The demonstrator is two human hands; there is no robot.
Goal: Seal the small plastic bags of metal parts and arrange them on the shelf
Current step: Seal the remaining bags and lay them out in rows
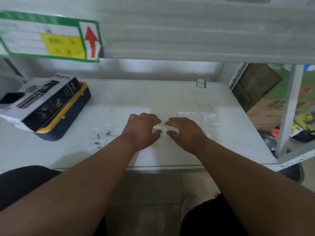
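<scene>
Your left hand and right hand pinch one small bag from either side, fingers curled, apparently to press its seal closed.

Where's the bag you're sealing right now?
In the head view it is mid-shelf: the small plastic bag is pinched between the left hand and the right hand, with the row of finished bags just behind the right hand.

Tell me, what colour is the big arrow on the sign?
The arrow is red, on white; head view.
</scene>
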